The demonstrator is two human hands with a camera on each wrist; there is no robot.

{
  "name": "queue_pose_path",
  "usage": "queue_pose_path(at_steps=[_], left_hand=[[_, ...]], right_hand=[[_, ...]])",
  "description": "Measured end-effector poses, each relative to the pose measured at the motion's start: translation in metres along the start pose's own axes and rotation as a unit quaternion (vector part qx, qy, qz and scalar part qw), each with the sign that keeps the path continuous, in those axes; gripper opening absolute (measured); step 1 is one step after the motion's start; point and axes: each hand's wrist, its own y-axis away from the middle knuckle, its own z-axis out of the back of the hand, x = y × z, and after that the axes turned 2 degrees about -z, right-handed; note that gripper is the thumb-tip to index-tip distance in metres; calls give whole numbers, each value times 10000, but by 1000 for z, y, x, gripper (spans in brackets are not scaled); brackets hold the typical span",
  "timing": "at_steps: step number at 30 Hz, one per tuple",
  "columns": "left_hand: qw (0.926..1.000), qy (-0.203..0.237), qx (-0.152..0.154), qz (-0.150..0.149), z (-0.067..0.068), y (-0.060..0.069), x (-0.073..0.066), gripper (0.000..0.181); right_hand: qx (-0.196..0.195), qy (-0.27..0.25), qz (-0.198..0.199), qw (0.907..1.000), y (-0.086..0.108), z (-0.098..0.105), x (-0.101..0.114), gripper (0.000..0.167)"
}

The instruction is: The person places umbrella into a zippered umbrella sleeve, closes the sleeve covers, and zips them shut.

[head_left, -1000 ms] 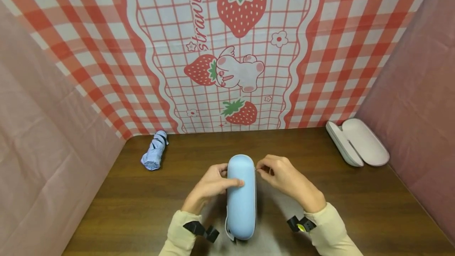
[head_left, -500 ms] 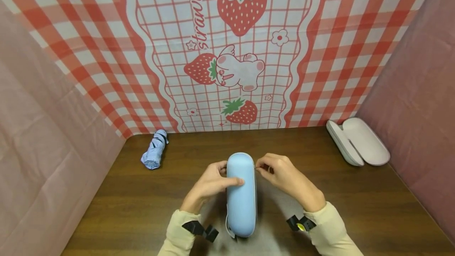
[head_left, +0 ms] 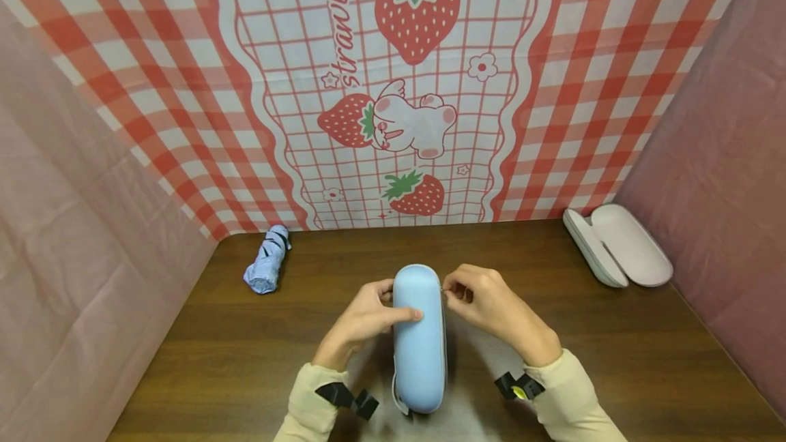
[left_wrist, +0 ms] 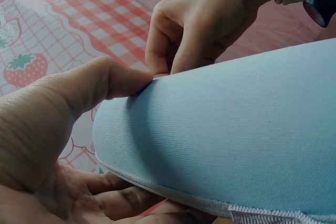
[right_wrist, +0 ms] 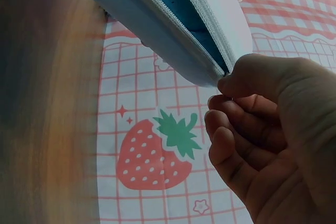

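Observation:
A light blue oblong zip case (head_left: 419, 353) is held up lengthwise at the middle front of the table. The left hand (head_left: 364, 320) grips it, thumb across the top face and fingers beneath, as the left wrist view also shows on the case (left_wrist: 226, 124). At the far end of its right side, the right hand (head_left: 491, 302) pinches the zipper pull; in the right wrist view the thumb and forefinger of that hand (right_wrist: 278, 114) meet at the zipper's end. The zipper stands apart there, showing a blue inside (right_wrist: 178, 9). The pull itself is mostly covered by the fingers.
A folded light blue umbrella (head_left: 268, 261) lies at the back left of the wooden table (head_left: 245, 353). An opened pale hard case (head_left: 632, 244) lies at the back right. A strawberry-print cloth (head_left: 479, 114) hangs behind, with pink cloths at both sides.
The case has tilted and shifted very slightly to the right in the left hand. Both hands keep their hold and have barely moved.

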Motion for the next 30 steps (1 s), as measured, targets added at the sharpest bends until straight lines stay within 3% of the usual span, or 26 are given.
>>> queue_pose_path(at_steps=[30], left_hand=[[9999,125,-13,66,-1,2,-1,67]], right_hand=[[13,-156,164,9997,1,-5,0,17]])
